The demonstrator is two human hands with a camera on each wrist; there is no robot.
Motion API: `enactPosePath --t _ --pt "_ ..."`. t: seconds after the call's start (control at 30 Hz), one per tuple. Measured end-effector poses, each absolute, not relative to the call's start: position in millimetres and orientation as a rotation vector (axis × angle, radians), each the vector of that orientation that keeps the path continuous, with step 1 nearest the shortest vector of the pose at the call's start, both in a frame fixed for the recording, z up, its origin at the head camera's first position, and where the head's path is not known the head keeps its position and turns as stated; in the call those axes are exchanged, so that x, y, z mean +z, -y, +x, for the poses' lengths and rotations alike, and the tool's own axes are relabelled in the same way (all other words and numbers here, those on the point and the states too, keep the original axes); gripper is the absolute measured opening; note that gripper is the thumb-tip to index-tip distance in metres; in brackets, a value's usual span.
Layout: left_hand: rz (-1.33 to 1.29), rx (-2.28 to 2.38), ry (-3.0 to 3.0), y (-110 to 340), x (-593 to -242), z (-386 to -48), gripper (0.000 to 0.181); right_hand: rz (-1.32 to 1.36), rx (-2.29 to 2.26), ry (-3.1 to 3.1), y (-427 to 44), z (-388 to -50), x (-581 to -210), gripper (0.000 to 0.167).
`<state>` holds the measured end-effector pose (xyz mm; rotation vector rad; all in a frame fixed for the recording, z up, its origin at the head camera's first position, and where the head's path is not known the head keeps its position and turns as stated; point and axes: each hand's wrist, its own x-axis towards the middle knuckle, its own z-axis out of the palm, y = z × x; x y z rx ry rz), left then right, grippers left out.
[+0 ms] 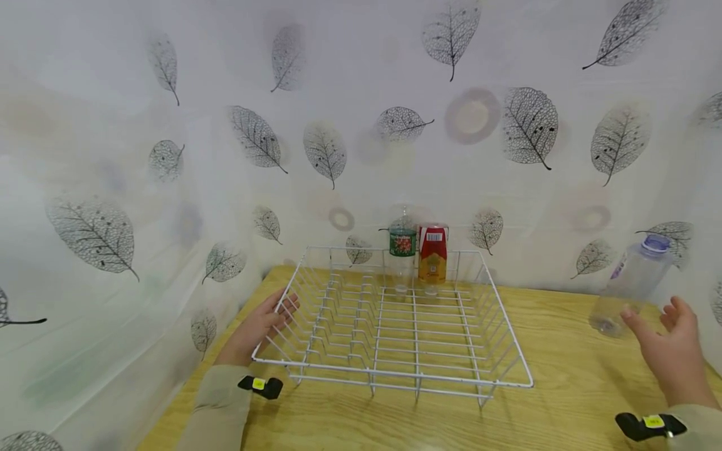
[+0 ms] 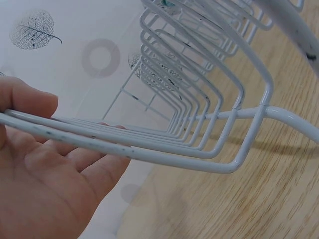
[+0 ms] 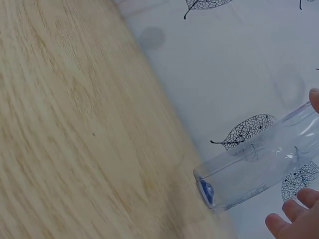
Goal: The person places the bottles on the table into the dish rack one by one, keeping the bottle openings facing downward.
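A white wire dish rack (image 1: 416, 326) stands on the wooden table. My left hand (image 1: 265, 322) holds its left side; in the left wrist view the thumb (image 2: 35, 99) lies over a wire and the fingers pass behind. At the far right is a clear plastic bottle (image 1: 634, 279) with a purple neck and its base near the table's back edge. My right hand (image 1: 671, 351) is beside it, thumb and fingers spread. In the right wrist view the bottle (image 3: 244, 174) lies between thumb and fingers, with a visible gap at the fingers.
Behind the rack's back rim stand a clear bottle with a green label (image 1: 402, 243) and a red and yellow container (image 1: 432, 257). A leaf-patterned white sheet (image 1: 383, 175) hangs along the back and left of the wooden table (image 1: 555, 376).
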<state>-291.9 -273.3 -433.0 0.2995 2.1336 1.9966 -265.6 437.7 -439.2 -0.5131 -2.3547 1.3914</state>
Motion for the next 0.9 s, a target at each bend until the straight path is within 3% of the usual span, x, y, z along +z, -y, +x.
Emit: enactPosePath --t 0.4,0.9 --pt "0.314 1.987 -2.136 275.0 -432.1 -290.2 0.075 -0.4 1.499 2.372 -449.4 -288.8 -458.3 0.106" --pt "0.314 1.976 -2.141 275.7 -432.4 -289.3 0.073 -0.441 1.557 2.407 -458.3 -309.2 -469.2 0.111"
